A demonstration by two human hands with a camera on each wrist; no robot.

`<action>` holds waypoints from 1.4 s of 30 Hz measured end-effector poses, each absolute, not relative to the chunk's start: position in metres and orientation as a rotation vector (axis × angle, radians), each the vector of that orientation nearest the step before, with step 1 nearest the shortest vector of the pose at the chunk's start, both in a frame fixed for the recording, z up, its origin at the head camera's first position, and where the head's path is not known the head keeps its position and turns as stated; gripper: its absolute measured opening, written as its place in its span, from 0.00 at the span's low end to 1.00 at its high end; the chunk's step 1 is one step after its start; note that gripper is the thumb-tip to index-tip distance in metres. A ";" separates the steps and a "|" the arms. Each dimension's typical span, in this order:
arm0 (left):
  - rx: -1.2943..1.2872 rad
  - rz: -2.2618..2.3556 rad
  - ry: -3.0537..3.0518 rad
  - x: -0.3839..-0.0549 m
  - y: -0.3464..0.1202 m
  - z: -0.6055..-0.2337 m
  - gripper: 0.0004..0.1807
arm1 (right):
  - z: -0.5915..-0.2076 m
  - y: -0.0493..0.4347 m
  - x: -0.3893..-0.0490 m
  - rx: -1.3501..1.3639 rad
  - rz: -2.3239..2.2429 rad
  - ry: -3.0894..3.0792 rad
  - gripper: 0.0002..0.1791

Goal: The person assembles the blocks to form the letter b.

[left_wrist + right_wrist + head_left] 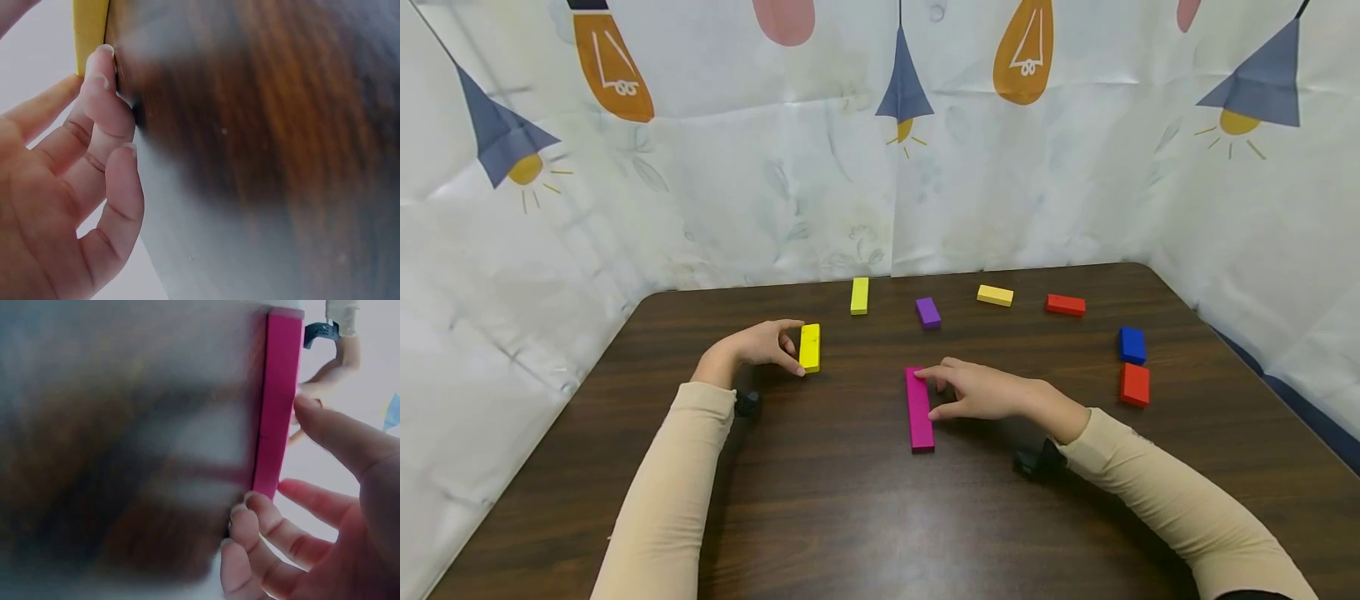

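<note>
My left hand (765,342) holds a yellow block (810,348), with the index finger at its far end and the thumb at its near left corner. In the left wrist view the yellow block (89,31) is partly cut off, and the other fingers curl below it. A long magenta bar (921,410) lies on the table in front of my right hand (981,390). That hand's index finger is at the bar's far end and its thumb against the right side. A thin seam crosses the magenta bar (272,406) in the right wrist view.
A dark wooden table (842,500) carries a lime block (860,296), a purple block (928,312), a pale yellow block (995,295) and a red block (1065,305) at the back. On the right, a blue block (1132,345) sits just behind another red block (1135,385). A printed curtain (722,183) surrounds the table.
</note>
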State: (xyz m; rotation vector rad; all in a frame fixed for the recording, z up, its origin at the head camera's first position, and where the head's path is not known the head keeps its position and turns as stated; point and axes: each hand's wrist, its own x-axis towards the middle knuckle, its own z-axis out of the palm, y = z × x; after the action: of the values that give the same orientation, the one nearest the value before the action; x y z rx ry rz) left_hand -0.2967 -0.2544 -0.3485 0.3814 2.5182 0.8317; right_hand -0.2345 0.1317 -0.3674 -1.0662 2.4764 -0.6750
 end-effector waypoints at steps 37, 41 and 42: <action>0.403 0.993 2.581 -0.304 -0.230 -0.345 0.53 | -0.365 0.135 -0.234 -1.050 -0.681 2.443 0.38; 0.415 0.993 2.593 -0.305 -0.223 -0.344 0.53 | -0.365 0.135 -0.234 -1.048 -0.673 2.453 0.37; 0.420 0.993 2.596 -0.305 -0.221 -0.343 0.53 | -0.365 0.135 -0.233 -1.049 -0.673 2.454 0.37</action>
State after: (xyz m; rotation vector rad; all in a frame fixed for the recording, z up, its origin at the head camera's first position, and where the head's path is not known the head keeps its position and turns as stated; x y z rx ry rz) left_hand -0.3049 -0.2207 -0.3433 0.4196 2.5962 0.9931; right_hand -0.2332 0.1345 -0.3647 -1.0487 2.4539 -0.6727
